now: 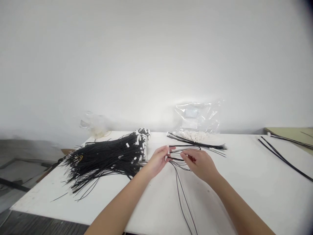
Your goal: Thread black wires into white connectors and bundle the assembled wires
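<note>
My left hand [159, 160] is closed on a small white connector [168, 150] with thin black wires running from it. Just to the right, my right hand [201, 163] pinches a black wire [177, 159] that leads toward that connector; whether its end sits inside cannot be made out. Two long black wires [182, 195] hang from between the hands toward the front edge of the table. Behind the hands lies a small bunch of black wires [202, 144] with white ends at its left.
A large pile of black cables [105, 160] with white connectors lies on the left of the white table [244, 182]. At the back, a clear plastic bag [200, 119] stands by loose white connectors [193, 135]. Black cables [281, 156] stretch across the right side.
</note>
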